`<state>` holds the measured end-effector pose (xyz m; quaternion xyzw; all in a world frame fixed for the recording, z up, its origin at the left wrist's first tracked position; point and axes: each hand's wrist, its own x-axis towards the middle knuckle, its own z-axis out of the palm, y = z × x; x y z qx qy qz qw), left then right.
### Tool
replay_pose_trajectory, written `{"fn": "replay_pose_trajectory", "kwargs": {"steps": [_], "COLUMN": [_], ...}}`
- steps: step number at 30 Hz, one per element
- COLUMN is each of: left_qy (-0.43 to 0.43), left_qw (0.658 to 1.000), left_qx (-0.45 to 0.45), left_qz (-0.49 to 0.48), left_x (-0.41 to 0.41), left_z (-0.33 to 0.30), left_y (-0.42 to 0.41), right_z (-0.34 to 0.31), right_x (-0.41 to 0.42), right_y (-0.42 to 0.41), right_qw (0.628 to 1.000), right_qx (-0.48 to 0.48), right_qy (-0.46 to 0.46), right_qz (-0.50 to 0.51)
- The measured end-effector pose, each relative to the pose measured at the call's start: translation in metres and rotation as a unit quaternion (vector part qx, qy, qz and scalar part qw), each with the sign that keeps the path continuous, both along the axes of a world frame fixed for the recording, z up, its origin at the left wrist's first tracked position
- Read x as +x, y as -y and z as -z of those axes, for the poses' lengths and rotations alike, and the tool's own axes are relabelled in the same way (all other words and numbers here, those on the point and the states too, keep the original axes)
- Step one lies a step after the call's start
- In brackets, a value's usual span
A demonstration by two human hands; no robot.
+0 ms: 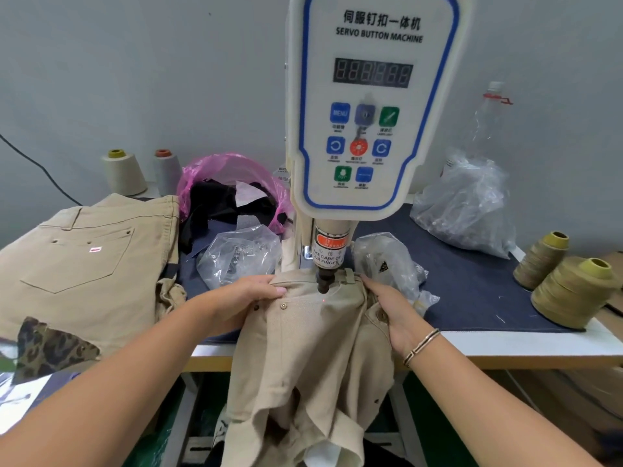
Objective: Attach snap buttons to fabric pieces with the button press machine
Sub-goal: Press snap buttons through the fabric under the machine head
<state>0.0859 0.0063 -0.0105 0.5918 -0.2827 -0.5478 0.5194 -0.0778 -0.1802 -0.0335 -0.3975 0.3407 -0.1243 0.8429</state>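
Centrally, a beige garment [313, 348] with a brass snap [284, 306] is held beneath the button machine [367, 106] punch, draped off the worktop [505, 345] edge; left hand [249, 294] and right hand [392, 308] are curled round its waistband.

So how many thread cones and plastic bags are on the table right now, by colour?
Cream cones: 1
Grey cones: 1
Olive cones: 2
Pink bags: 1
Clear bags: 3
Total: 8
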Motion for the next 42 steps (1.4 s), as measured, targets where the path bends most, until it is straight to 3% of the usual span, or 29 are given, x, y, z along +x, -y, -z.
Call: {"fn": "replay_pose_trajectory", "kwargs": {"steps": [11, 42], "left_qy": [-0.027, -0.05], "left_qw": [0.998, 0.998], "left_qx": [-0.014, -0.049], "left_qz": [0.054, 0.002], "left_x": [0.005, -0.003], "left_z": [0.01, 0.015], "left_y": [-0.007, -0.01], "right_z": [0.009, 0.008], "right_x": [0.002, -0.001], "right_y": [0.004, 0.003], "right_qw": [1.0, 0.998], "right_qx": [0.02, 0.03], "right_qy": [0.009, 0.04], "right_qz": [-0.007, -0.023]}}
